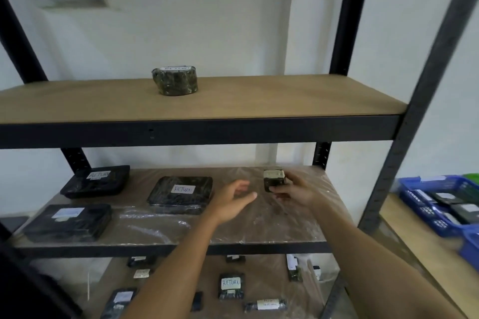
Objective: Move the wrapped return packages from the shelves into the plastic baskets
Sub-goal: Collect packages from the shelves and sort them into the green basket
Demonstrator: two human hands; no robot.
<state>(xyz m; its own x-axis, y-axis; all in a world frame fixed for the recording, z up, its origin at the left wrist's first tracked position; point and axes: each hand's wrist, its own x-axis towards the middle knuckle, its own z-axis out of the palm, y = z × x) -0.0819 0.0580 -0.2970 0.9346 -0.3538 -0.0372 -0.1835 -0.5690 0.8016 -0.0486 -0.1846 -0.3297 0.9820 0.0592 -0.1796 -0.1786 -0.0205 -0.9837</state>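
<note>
Black flat packages lie left of right hand's small package.

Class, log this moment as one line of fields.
stage: pick from middle shelf | right hand: gripping small package | left hand: open, empty | baskets: at right, part filled

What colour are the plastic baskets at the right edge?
Blue. The plastic baskets show in the head view, already holding some dark wrapped packages.
</note>
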